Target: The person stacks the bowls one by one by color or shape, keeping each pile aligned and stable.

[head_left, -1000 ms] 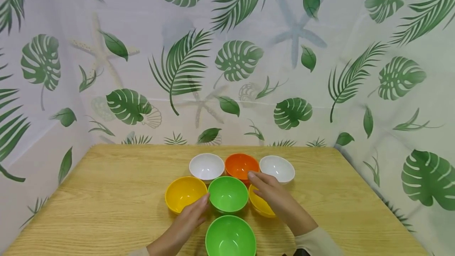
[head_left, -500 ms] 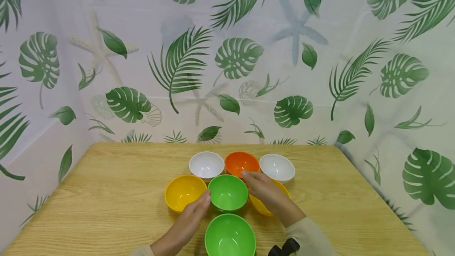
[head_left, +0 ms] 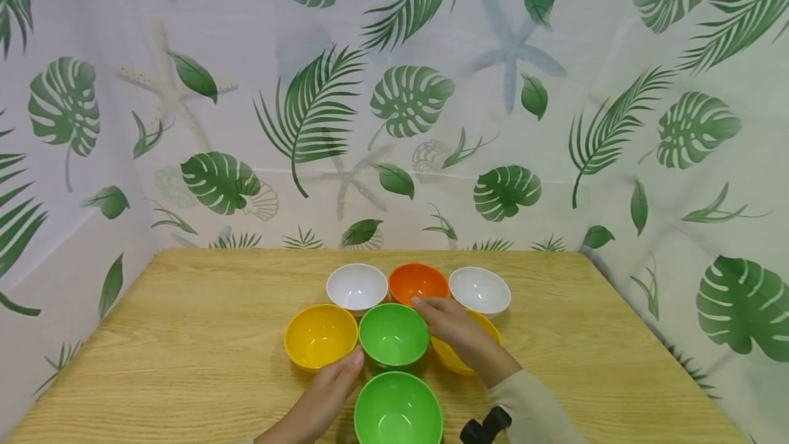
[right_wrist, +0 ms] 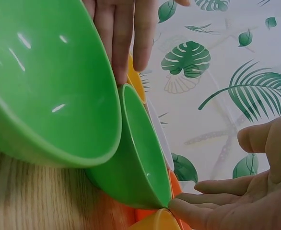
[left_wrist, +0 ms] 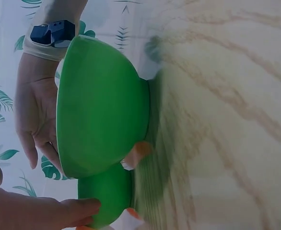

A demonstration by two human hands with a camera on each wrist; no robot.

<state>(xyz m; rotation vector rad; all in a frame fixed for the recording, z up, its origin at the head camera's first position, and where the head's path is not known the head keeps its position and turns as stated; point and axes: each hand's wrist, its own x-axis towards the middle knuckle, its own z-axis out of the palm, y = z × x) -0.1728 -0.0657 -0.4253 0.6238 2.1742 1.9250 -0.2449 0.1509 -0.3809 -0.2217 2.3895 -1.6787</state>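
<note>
A green bowl stands in the middle of a bowl group, with a second green bowl right in front of it. My left hand is at the middle green bowl's near left side; in the left wrist view its extended fingers lie against that bowl. Over the right yellow bowl, partly hiding it, reaches my right hand. Its fingertips are at the middle green bowl's right rim in the right wrist view, fingers extended. The left yellow bowl sits beside my left fingertips.
Behind stands a row: a white bowl, an orange bowl and another white bowl. All rest upright on the wooden table. A leaf-patterned sheet hangs behind the table's far edge. A black wrist camera sits on the right sleeve.
My right hand has moved left, its fingertips coming to the middle green bowl's rim. My left hand has drawn slightly back toward me. The bowls keep their places.
</note>
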